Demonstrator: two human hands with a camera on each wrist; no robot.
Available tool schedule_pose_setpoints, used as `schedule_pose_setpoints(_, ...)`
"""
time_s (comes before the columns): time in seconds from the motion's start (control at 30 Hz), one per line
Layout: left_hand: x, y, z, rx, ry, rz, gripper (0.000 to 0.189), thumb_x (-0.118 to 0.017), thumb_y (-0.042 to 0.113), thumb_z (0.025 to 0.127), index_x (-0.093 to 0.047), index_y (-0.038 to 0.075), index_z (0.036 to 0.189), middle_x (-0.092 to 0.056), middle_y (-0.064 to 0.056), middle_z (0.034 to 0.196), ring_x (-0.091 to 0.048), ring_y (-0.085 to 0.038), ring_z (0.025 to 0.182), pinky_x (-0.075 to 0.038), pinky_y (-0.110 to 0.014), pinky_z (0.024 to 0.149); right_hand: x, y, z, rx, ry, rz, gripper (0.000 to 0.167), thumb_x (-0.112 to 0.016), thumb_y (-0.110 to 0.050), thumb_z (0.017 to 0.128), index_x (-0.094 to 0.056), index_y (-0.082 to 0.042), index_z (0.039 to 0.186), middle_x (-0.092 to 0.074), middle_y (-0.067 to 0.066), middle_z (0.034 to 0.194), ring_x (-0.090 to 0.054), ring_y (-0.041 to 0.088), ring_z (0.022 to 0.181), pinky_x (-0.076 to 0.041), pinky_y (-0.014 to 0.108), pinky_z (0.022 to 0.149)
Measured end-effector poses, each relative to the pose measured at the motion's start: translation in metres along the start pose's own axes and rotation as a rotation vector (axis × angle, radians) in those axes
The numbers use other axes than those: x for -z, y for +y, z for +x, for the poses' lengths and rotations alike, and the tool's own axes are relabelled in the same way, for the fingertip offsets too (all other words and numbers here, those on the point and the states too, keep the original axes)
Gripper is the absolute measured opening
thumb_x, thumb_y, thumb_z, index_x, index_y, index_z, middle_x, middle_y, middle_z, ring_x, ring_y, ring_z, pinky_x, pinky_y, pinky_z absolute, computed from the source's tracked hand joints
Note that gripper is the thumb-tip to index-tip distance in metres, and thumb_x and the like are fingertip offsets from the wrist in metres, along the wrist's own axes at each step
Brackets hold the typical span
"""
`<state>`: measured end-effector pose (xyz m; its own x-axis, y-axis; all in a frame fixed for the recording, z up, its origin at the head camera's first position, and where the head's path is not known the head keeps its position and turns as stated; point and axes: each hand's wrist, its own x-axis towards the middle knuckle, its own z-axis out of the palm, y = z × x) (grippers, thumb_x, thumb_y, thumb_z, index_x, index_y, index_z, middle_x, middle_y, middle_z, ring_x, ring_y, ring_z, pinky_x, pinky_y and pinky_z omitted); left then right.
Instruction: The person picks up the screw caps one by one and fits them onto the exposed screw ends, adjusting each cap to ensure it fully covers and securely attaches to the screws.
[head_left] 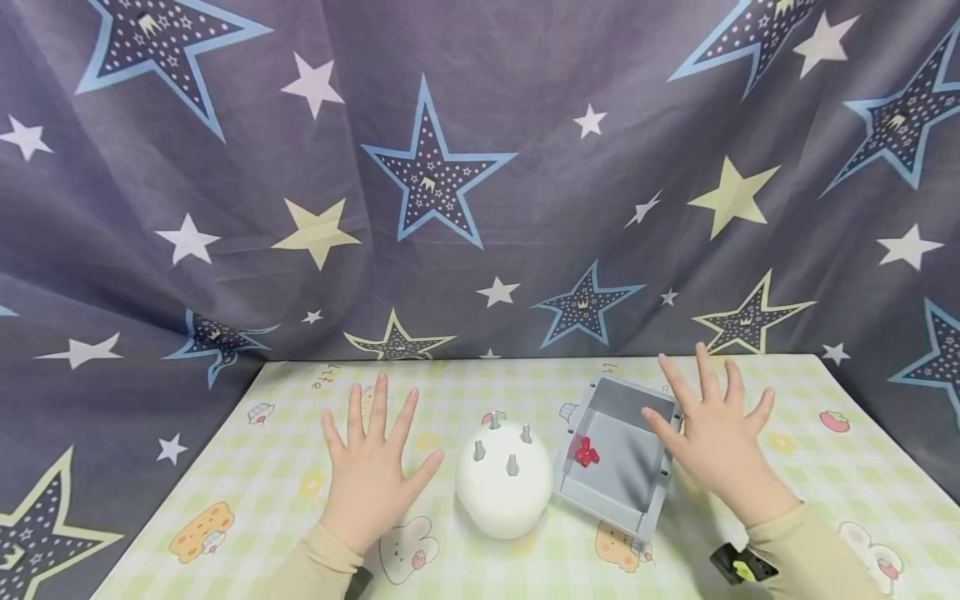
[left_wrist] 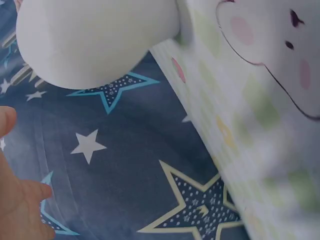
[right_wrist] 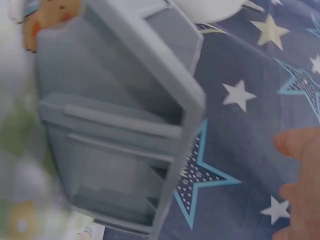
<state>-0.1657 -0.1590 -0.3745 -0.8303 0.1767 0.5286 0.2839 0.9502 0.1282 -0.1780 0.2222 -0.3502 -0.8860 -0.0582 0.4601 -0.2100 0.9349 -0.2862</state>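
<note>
White round body [head_left: 504, 500], mid-bench [head_left: 270, 467], grey pegs [head_left: 513, 465] up; looks light, stiff, slippery: cup its sides. Grey bin [head_left: 618, 467] just beside at three o'clock, probably rigid plastic, take rim; red bits [head_left: 587, 452] inside, nine-o'clock side. Left grip [head_left: 367, 483] at nine, right grip [head_left: 723, 454] past bin at three; both released, fingers spread. Far edge at twelve; sliding room toward ten.

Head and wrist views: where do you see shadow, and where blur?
Head view: fairly sharp, with shadow darkening the right side inside the tray; left wrist view: the tablecloth looks blurred; right wrist view: the tray's near edges look soft.
</note>
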Motion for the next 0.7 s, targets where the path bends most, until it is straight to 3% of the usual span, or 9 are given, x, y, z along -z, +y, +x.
schedule_pose_setpoints(0.1, 0.002, -0.001, 0.003, -0.006, -0.032, -0.063, 0.075, -0.061, 0.05, 0.084, -0.037, 0.014, 0.146, -0.018, -0.023, 0.155, -0.011, -0.048, 0.141, -0.006, -0.071, 0.108, 0.007, -0.001, 0.003, 0.0, -0.007, 0.105, 0.067, -0.054, -0.045, 0.092, -0.029, -0.018, 0.148, -0.01, 0.027, 0.154, -0.009, 0.055, 0.134, 0.01, 0.077, 0.098)
schedule_pose_setpoints(0.2, 0.003, -0.003, 0.006, 0.004, -0.101, -0.161, 0.073, -0.061, 0.045, 0.087, -0.035, 0.012, 0.146, -0.018, -0.023, 0.154, -0.015, -0.049, 0.139, -0.015, -0.069, 0.109, 0.014, -0.005, 0.011, -0.02, -0.067, 0.272, 0.065, -0.053, -0.036, 0.095, -0.027, -0.01, 0.148, -0.014, 0.031, 0.151, -0.015, 0.056, 0.132, 0.0, 0.074, 0.102)
schedule_pose_setpoints(0.3, 0.003, -0.003, 0.011, 0.058, -0.234, -0.336, 0.069, -0.059, 0.043, 0.09, -0.035, 0.01, 0.146, -0.02, -0.022, 0.154, -0.019, -0.047, 0.139, -0.022, -0.067, 0.108, 0.022, -0.01, 0.023, -0.067, -0.157, 0.455, 0.062, -0.048, -0.031, 0.098, -0.023, -0.003, 0.148, -0.018, 0.032, 0.149, -0.025, 0.054, 0.13, -0.02, 0.069, 0.104)
schedule_pose_setpoints(0.4, 0.001, -0.001, 0.016, 0.146, -0.376, -0.541, 0.066, -0.058, 0.041, 0.092, -0.036, 0.009, 0.145, -0.029, -0.019, 0.152, -0.026, -0.042, 0.139, -0.025, -0.062, 0.109, 0.027, -0.014, 0.034, -0.123, -0.229, 0.571, 0.059, -0.043, -0.03, 0.1, -0.023, 0.0, 0.147, -0.024, 0.031, 0.147, -0.036, 0.051, 0.125, -0.036, 0.063, 0.097)
schedule_pose_setpoints(0.57, -0.005, -0.001, 0.023, 0.212, -0.552, -0.82, 0.062, -0.06, 0.035, 0.092, -0.039, 0.007, 0.143, -0.045, -0.019, 0.142, -0.043, -0.039, 0.13, -0.035, -0.056, 0.107, 0.028, -0.019, 0.046, -0.178, -0.303, 0.692, 0.057, -0.041, -0.03, 0.1, -0.025, 0.001, 0.145, -0.03, 0.03, 0.143, -0.041, 0.047, 0.123, -0.039, 0.058, 0.1)
schedule_pose_setpoints(0.7, -0.011, -0.001, 0.028, 0.212, -0.694, -1.006, 0.066, -0.062, 0.032, 0.091, -0.035, 0.005, 0.144, -0.042, -0.024, 0.142, -0.041, -0.043, 0.129, -0.042, -0.055, 0.101, 0.025, -0.018, 0.049, -0.196, -0.345, 0.763, 0.057, -0.039, -0.029, 0.101, -0.022, 0.003, 0.145, -0.031, 0.031, 0.142, -0.041, 0.047, 0.125, -0.037, 0.059, 0.103)
